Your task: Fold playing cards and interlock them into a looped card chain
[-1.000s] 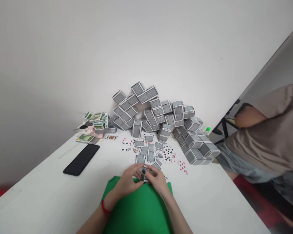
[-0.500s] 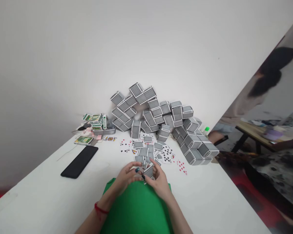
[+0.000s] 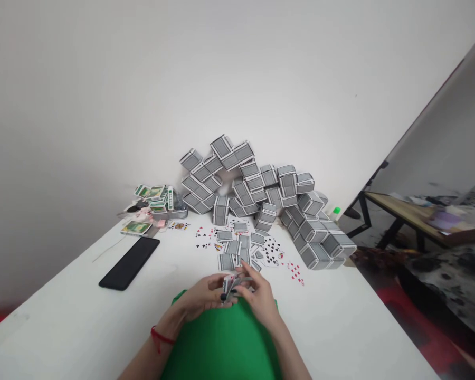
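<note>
Close to my body, over the table's near edge, both hands meet around folded playing cards (image 3: 228, 283). My left hand (image 3: 203, 297) pinches the cards from the left, its thumb on the near side. From the right, my right hand (image 3: 257, 293) has its thumb and fingers on the same cards; how many there are I cannot make out. Just beyond my fingers lie several loose grey-backed cards (image 3: 233, 247), partly overlapping. Face-up black-suited cards (image 3: 272, 252) and red-suited cards (image 3: 295, 273) spread to their right.
Blocks folded from cards form a stacked structure (image 3: 243, 184) against the wall, stepping down to a right-hand pile (image 3: 316, 237). A black phone (image 3: 130, 263) lies at left, with green card boxes (image 3: 156, 194) behind it. A green-capped bottle (image 3: 336, 212) stands at right.
The card in my hands has turned from showing its grey back to showing part of its face. My left hand has closed on it. A person at the right has moved partly out of view.
</note>
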A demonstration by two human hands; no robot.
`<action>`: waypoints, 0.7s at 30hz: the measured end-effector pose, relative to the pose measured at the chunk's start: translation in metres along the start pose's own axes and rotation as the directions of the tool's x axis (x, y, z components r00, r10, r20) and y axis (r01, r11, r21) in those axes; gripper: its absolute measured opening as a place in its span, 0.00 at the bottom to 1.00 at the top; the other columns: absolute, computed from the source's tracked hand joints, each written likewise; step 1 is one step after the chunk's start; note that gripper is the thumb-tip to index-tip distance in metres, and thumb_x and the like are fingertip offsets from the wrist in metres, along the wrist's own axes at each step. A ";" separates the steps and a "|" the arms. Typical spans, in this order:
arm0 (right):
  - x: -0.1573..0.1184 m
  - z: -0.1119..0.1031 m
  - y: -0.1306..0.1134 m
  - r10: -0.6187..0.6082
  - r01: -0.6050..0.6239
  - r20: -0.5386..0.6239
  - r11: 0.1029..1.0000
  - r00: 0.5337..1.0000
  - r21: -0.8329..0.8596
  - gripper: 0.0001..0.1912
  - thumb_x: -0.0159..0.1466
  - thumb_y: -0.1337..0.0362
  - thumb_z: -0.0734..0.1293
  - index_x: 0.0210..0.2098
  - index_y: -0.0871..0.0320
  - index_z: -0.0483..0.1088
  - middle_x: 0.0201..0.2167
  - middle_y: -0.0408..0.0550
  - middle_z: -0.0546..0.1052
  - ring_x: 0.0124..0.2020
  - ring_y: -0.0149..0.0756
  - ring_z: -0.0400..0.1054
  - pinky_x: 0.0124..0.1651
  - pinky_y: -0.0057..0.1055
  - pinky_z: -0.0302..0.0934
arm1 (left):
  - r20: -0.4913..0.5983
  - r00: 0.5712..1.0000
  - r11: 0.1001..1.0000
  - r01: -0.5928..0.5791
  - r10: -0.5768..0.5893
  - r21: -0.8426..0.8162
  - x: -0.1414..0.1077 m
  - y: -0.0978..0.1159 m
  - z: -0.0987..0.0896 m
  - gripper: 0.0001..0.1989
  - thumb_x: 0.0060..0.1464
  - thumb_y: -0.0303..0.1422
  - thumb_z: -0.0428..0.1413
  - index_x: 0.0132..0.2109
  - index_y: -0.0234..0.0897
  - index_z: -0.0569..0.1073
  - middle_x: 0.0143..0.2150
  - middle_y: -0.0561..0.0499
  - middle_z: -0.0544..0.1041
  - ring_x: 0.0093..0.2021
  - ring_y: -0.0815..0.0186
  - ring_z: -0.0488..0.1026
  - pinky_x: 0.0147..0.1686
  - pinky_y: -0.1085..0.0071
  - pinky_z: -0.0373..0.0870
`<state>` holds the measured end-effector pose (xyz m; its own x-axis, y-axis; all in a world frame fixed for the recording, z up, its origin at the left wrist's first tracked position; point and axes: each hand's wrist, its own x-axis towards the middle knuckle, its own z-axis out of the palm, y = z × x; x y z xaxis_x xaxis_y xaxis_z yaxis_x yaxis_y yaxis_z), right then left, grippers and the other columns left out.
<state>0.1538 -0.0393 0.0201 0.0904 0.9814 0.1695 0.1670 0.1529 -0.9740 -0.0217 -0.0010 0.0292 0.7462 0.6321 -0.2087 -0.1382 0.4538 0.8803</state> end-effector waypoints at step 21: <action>-0.006 0.015 -0.003 0.000 -0.001 0.005 0.951 1.000 0.309 0.31 0.51 0.59 0.69 0.54 0.51 0.60 0.41 0.47 0.68 0.29 0.30 0.62 0.33 0.27 0.61 | -0.190 0.953 0.959 -0.196 0.235 0.203 0.015 -0.012 -0.002 0.33 0.31 0.26 0.64 0.48 0.36 0.65 0.53 0.42 0.64 0.30 0.67 0.74 0.33 0.68 0.71</action>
<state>0.1379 -0.0435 0.0194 0.0856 0.9819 0.1690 -0.1447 0.1801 -0.9730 -0.0104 0.0042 0.0143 0.5553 0.8284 -0.0731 -0.1464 0.1839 0.9720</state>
